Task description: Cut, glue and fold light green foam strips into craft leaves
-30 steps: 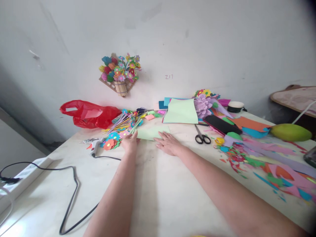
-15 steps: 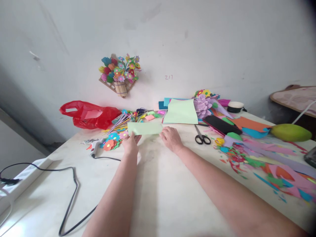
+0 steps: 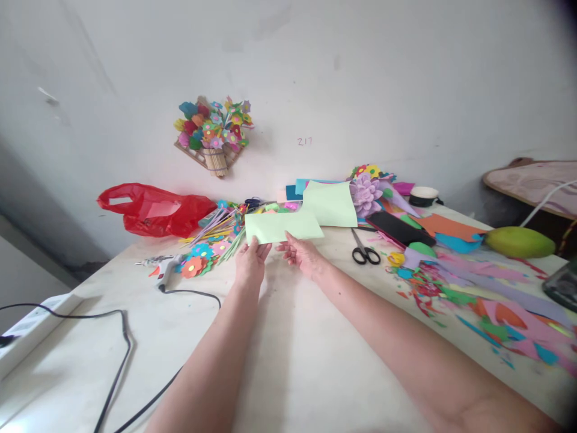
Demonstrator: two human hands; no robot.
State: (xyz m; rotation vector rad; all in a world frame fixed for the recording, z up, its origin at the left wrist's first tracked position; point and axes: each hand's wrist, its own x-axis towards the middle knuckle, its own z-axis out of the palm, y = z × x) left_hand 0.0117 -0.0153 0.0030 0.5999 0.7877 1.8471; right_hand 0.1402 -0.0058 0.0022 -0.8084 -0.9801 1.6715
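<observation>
Both hands are on a pale green strip of craft paper or foam sheet (image 3: 274, 227), raised just above the table. My left hand (image 3: 251, 258) pinches its lower left edge, thumb in front and fingers behind. Along the lower edge, my right hand (image 3: 303, 255) has its thumb on the front, with its fingers curled below and behind. Beyond the strip, a larger pale green sheet (image 3: 336, 204) leans on a stack by the wall. Black-handled scissors (image 3: 365, 251) lie to the right of my right hand. Flat foam flowers (image 3: 197, 261) are left of my left hand.
A glue gun (image 3: 166, 270) trails a black cord across the left side. A red plastic bag (image 3: 157, 210) stands at the back left. Foam scraps (image 3: 509, 319), a black phone-like slab (image 3: 401, 230) and a green mango-like object (image 3: 520, 242) lie right. A flower basket (image 3: 215, 135) hangs on the wall.
The strip has moved right and tilted more toward me. My right hand has slid from its right end inward along the lower edge, closer to my left hand. The view has shifted slightly.
</observation>
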